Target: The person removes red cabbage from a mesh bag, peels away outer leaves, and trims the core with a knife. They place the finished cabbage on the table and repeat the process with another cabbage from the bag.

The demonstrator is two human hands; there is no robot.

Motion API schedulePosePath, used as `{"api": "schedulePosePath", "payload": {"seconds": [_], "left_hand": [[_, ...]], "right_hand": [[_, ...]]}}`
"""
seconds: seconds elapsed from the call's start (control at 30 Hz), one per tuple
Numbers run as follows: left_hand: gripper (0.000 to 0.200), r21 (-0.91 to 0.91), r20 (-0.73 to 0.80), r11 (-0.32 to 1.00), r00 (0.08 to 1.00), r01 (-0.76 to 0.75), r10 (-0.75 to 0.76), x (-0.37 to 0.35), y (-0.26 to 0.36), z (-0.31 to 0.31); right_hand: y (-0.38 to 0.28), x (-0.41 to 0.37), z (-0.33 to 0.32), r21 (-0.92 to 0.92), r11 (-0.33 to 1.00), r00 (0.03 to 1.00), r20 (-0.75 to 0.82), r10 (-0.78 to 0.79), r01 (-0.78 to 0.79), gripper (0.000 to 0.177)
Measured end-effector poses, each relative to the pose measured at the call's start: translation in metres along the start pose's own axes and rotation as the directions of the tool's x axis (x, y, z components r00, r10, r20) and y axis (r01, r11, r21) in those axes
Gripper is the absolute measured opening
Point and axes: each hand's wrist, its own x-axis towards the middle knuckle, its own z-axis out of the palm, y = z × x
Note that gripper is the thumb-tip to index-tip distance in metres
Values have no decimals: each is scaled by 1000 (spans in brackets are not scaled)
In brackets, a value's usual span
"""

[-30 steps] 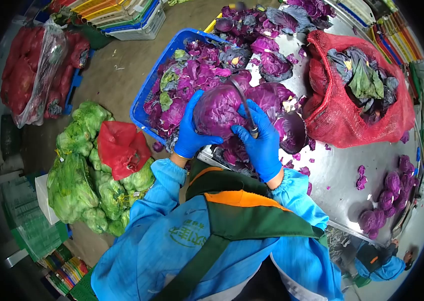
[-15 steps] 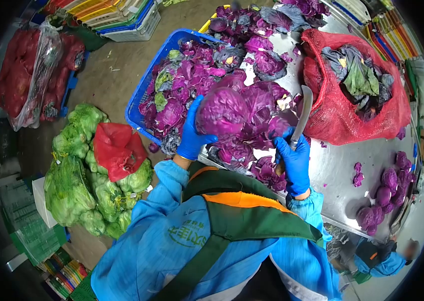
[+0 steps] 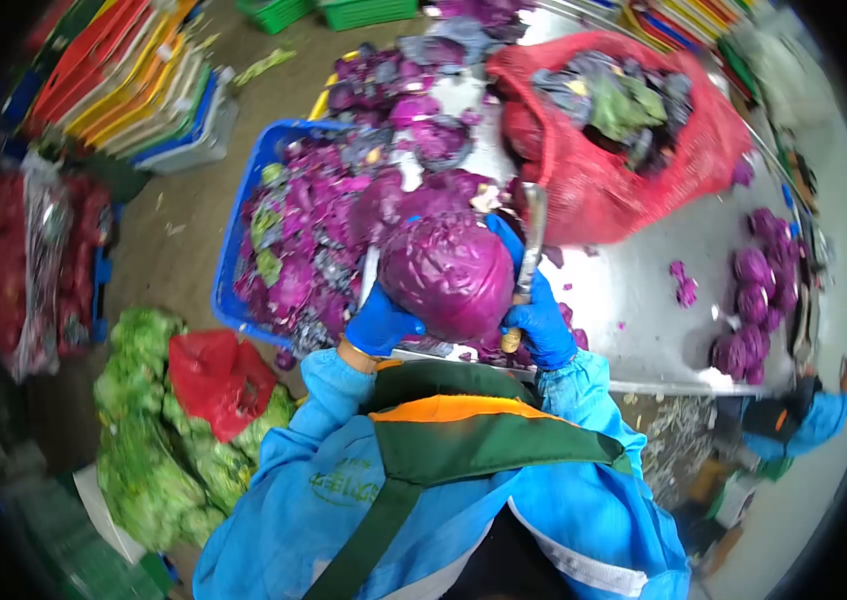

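A round red cabbage (image 3: 448,275) is held up in front of my body, over the near edge of the metal table (image 3: 633,345). My left hand (image 3: 383,325), in a blue glove, cups its lower left side. Against its right side rests my right hand (image 3: 543,318), also gloved, wrapped round the handle of a knife (image 3: 532,235) whose blade points away from me. Part of the right fingers is hidden by the cabbage. Loose purple leaves (image 3: 373,210) lie behind the cabbage and fill the blue crate (image 3: 227,265) on the left.
A red mesh sack (image 3: 633,200) of outer leaves stands on the table at right. Several trimmed red cabbages (image 3: 753,270) sit farther right. Bagged green vegetables (image 3: 143,440) are on the floor at left, near stacked crates (image 3: 133,80). Another person (image 3: 808,420) is at far right.
The cabbage has come nearer to me and turned, now showing a smooth whole side. My right hand has moved in against it with the knife. The view has shifted.
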Motion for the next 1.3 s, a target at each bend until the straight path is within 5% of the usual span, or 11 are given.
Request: {"api": "schedulePosePath", "payload": {"seconds": [0.37,0.43,0.57,0.7,0.83,0.87,0.9,0.93,1.03,1.17,1.3], "left_hand": [[73,551,258,834,957,-33,-133,60,-77,102],[68,812,581,-25,812,-582,-50,57,-101,104],[58,790,419,-354,862,-501,-284,38,-115,64],[56,810,345,-468,933,-353,-105,45,-72,-45],[51,695,-313,-678,950,240,15,34,8,-139],[42,795,-126,-558,964,238,232,36,14,-156],[35,865,-133,-441,958,238,255,50,37,-68],[35,894,-364,-112,849,434,383,69,39,-54],[29,994,-14,97,806,-54,592,134,9,14],[31,945,220,122,868,-302,446,227,-28,149],[38,715,686,-270,722,-645,91,293,-50,223]], "right_hand": [[85,-94,-124,587,729,809,-583,78,352,45],[60,-119,-156,441,775,736,-675,-46,453,47],[-3,-178,-224,0,841,438,-854,-282,542,53],[35,-269,-384,452,468,565,-815,-129,759,49],[-34,-338,-497,233,838,135,-972,191,493,58],[-50,-341,-527,130,857,10,-989,145,498,59],[-31,-385,-590,153,851,356,-933,-42,502,52],[-55,-364,-592,-69,857,-41,-998,-56,510,44],[-100,-351,-638,-31,738,-55,-998,8,674,44],[-48,-415,-798,-56,919,283,-942,-178,391,41],[-104,-341,-755,27,965,157,-988,-15,262,45]]}}
